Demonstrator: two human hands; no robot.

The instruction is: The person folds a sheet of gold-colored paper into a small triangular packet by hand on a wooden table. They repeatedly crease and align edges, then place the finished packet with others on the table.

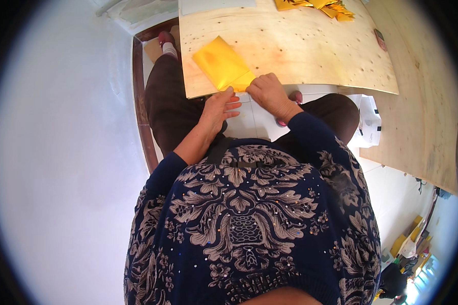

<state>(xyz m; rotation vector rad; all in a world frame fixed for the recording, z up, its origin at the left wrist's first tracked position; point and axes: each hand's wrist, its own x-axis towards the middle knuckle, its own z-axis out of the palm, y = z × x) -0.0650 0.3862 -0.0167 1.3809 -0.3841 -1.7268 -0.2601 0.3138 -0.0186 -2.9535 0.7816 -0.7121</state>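
A shiny gold foil sheet [222, 62] lies at an angle on the near left part of the wooden table, with a folded strip along its near end. That end reaches the table's front edge. My left hand [218, 109] has its thumb on the near left corner of the sheet, the other fingers stretched out below the edge. At the sheet's near right corner, my right hand [270, 93] is closed with its fingers curled over the foil. The fingertips of the right hand are partly hidden.
The pale plywood table [310, 56] bears a pile of folded gold foil pieces [331, 7] at the far right. A small dark reddish box [380, 39] lies near its right edge. A white bag [367, 121] stands beside my right knee. A white wall [61, 152] rises at left.
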